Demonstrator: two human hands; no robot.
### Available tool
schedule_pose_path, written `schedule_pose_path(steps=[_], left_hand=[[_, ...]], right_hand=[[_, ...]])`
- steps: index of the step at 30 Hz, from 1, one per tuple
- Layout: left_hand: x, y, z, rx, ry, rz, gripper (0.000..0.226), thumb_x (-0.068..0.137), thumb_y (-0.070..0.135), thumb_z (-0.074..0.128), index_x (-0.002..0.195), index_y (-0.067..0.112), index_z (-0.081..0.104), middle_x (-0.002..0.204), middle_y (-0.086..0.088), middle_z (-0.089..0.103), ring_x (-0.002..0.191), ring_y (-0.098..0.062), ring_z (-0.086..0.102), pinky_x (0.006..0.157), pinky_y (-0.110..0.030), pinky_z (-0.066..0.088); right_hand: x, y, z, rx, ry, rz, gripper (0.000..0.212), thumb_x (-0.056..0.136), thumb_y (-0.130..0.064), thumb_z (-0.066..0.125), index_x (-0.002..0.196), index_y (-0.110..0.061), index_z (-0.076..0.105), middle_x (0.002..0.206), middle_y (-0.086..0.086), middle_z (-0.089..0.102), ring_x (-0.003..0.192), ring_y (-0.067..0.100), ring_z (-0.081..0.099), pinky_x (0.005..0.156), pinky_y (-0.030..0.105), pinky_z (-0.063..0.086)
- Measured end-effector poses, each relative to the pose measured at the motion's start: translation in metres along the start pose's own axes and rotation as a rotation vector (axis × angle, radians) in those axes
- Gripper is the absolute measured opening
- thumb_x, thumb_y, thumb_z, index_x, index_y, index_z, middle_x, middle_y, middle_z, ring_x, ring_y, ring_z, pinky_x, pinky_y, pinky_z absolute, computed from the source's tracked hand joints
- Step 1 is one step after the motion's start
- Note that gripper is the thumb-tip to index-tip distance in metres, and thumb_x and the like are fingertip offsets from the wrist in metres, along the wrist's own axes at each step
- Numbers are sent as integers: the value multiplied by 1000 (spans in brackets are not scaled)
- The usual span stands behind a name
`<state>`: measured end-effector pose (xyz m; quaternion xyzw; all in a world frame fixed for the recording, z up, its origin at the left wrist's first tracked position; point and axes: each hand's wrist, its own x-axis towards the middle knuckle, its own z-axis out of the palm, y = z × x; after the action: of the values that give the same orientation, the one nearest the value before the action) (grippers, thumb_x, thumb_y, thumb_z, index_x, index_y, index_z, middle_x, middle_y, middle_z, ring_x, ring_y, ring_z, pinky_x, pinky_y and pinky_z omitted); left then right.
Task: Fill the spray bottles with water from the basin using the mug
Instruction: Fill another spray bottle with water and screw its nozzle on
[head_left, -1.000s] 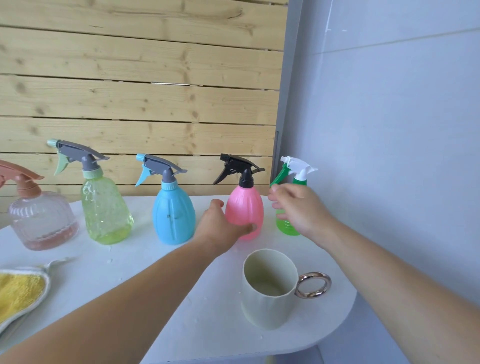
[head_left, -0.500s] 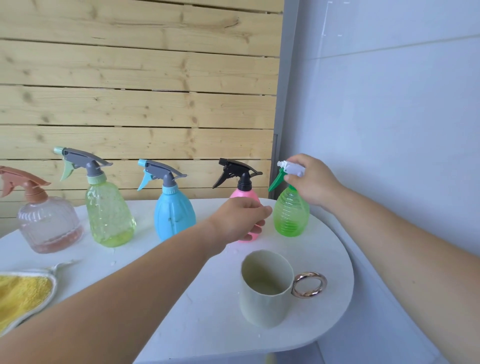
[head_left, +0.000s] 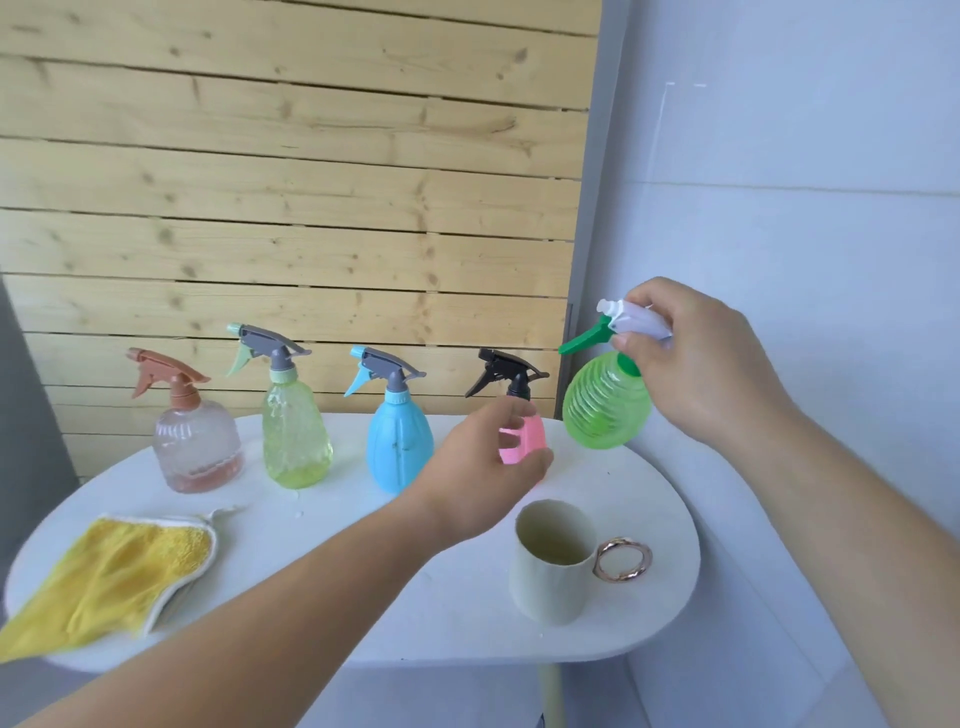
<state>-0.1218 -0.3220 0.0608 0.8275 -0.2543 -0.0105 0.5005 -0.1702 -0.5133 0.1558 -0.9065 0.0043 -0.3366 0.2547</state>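
Right hand (head_left: 701, 364) grip pinches green spray bottle (head_left: 605, 408) by its head, off the table (head_left: 415, 597), 2 o'clock. Left hand (head_left: 483, 467) grip half-curled before pink spray bottle (head_left: 524, 441), contact unclear. Mug (head_left: 550, 582) at 5 o'clock, unheld. Step: fetching bottle. Next, probably unscrewing; body needs steadying.

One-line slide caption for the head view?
Right hand holds the green spray bottle by its trigger head; left hand open in front of the pink bottle.

no legible text, labels, brands, numbers or signs anywhere in view
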Motion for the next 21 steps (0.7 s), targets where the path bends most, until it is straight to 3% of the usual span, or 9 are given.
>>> schedule_pose_path(steps=[4,7,10,14,18,21], left_hand=[[-48,18,-15,156,62,132,89,82,47,84,152,35,31,143,23,38,133,3,36,103,-18,34],[-84,21,-26,278,131,125,106,69,60,88,147,50,16,137,24,35,126,-1,39,98,-26,41],[-123,10,-37,451,188,23,102,71,63,84,152,44,23,132,17,39,126,-12,46,96,-31,46],[-173,-3,-44,562,184,-66,101,76,65,76,156,38,21,135,18,43,128,-10,46,94,-24,42],[-206,-13,-47,496,134,-161,73,72,59,79,124,35,35,112,21,51,103,-9,54,79,-24,42],[-217,-23,-59,314,15,-275,61,67,57,82,111,36,46,103,13,59,88,-6,58,72,-18,48]], right_hand=[[-26,-49,-16,204,11,10,6,92,-25,65,95,-28,60,79,-6,66,70,10,59,59,30,42],[-49,-71,-1,467,-63,159,4,92,-26,66,94,-29,63,81,-2,72,73,16,70,72,44,59],[-78,-84,17,587,-179,321,4,94,-28,63,96,-24,63,90,6,73,81,23,72,73,49,61],[-120,-90,40,491,-399,418,40,86,-44,68,121,-29,53,101,-2,69,81,19,72,75,41,62],[-152,-92,62,459,-528,463,48,84,-46,69,120,-26,46,101,1,65,78,17,70,77,41,61],[-169,-86,74,626,-594,477,54,70,-47,75,114,-25,52,110,13,67,94,25,70,86,47,59]])
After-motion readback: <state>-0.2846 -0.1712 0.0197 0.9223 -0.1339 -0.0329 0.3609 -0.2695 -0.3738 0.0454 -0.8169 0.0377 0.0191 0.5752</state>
